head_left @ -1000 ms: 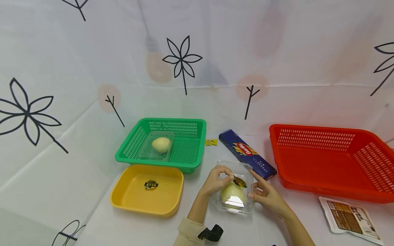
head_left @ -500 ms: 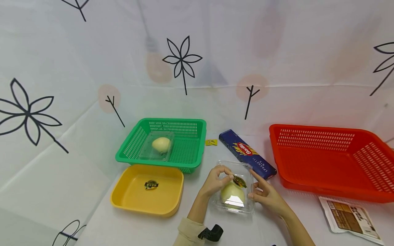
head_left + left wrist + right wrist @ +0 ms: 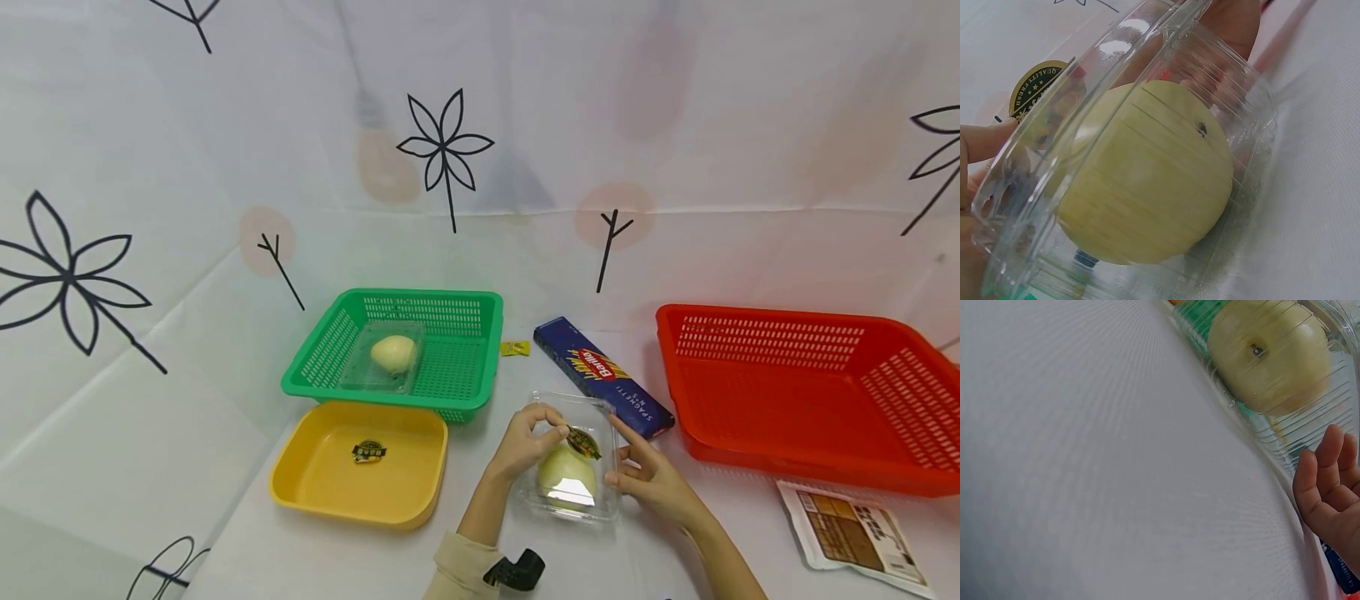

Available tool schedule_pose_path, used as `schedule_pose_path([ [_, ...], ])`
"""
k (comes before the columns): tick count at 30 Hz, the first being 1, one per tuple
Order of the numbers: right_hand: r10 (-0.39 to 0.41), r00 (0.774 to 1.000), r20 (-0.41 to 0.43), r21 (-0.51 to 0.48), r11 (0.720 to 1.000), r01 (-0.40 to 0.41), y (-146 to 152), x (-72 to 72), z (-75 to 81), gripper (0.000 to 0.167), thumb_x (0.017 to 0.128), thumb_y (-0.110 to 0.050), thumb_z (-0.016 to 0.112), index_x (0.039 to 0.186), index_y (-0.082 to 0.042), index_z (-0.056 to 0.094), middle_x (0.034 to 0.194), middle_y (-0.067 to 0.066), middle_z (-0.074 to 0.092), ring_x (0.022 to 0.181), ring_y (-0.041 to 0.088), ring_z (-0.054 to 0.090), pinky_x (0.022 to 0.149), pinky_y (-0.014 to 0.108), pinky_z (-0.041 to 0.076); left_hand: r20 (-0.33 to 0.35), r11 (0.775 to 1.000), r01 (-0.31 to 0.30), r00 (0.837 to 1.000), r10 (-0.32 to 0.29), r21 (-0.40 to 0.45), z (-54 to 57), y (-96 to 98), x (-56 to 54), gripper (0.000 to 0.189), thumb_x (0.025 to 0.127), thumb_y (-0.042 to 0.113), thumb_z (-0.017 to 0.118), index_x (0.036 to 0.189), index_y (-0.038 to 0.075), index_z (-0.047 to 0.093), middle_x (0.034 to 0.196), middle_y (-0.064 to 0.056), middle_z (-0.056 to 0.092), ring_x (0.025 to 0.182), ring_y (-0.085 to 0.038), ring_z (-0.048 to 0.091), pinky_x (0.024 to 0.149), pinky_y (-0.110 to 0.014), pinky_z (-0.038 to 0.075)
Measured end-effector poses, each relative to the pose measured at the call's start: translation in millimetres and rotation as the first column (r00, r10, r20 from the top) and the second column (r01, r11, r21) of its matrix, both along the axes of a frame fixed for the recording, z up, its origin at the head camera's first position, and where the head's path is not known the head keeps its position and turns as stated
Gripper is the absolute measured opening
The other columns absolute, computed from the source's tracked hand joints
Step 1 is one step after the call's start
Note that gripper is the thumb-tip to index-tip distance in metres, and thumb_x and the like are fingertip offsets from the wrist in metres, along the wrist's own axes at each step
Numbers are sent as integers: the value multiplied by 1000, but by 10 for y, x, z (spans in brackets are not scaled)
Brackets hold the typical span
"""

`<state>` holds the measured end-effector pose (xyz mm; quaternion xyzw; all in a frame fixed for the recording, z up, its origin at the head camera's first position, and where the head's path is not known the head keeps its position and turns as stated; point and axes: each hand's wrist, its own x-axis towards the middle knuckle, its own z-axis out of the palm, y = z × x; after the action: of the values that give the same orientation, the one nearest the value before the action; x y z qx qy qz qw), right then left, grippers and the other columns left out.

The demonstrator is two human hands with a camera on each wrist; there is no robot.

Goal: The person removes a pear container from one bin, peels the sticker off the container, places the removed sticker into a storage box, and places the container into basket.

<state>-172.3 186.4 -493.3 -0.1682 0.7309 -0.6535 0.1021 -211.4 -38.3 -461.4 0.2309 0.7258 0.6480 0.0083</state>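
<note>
A clear plastic clamshell box (image 3: 577, 504) stands on the white table with a pale yellow-green, rounded fruit (image 3: 1147, 175) inside. On its lid is an oval black-and-gold sticker (image 3: 583, 442) with a fruit picture; "QUALITY FRESH" is legible in the left wrist view. My left hand (image 3: 528, 442) pinches the sticker's left edge between thumb and index finger. Along the box's right side my right hand (image 3: 654, 479) rests, its index finger at the upper corner and the thumb lower down. In the right wrist view, several of its fingers (image 3: 1330, 450) stand loosely extended beside the box wall.
A green basket (image 3: 457, 358) holds another boxed fruit (image 3: 393, 353). The yellow tray (image 3: 315, 492) before it contains a similar sticker (image 3: 368, 451). Behind the box lie a blue spaghetti box (image 3: 600, 375) and a small yellow packet (image 3: 514, 347). Rightward are a red basket (image 3: 765, 400) and a brown-white pouch (image 3: 855, 533).
Both hands and the box stay almost in place. The sticker's pinched left edge appears to shift very slightly; little else differs.
</note>
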Motion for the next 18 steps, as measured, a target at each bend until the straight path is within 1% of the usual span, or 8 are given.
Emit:
schedule_pose_path([
  [5, -2, 1000, 1, 0, 1000, 2, -6, 10, 4, 79, 86, -2, 63, 149, -6, 16, 100, 19, 40, 71, 12, 58, 60, 20, 46, 6, 1000, -11, 1000, 11, 2, 10, 1, 12, 12, 82, 0, 62, 83, -12, 62, 91, -26, 61, 94, -13, 53, 100, -33, 33],
  [11, -7, 1000, 8, -2, 1000, 7, -13, 15, 0, 79, 86, -1, 63, 149, -6, 16, 101, 22, 39, 71, 12, 56, 60, 19, 46, 11, 1000, -17, 1000, 17, -3, 28, -1, 15, 9, 82, -4, 61, 82, -13, 62, 90, -27, 61, 93, -10, 53, 101, -33, 33],
  [16, -5, 1000, 9, -8, 1000, 5, -12, 13, -2, 79, 86, -1, 62, 150, -6, 16, 102, 22, 39, 70, 11, 56, 59, 19, 46, 25, 1000, -14, 1000, 15, -12, 39, -5, 16, 8, 82, -8, 59, 83, -16, 60, 92, -31, 60, 94, -14, 53, 100, -35, 33],
  [18, 2, 1000, -2, -15, 1000, -2, -11, 12, -6, 78, 87, -1, 62, 150, -7, 16, 101, 21, 39, 70, 11, 56, 58, 19, 45, 40, 1000, -15, 999, 16, -11, 44, -5, 19, 9, 82, -8, 58, 84, -16, 60, 92, -30, 60, 93, -12, 53, 100, -33, 33],
])
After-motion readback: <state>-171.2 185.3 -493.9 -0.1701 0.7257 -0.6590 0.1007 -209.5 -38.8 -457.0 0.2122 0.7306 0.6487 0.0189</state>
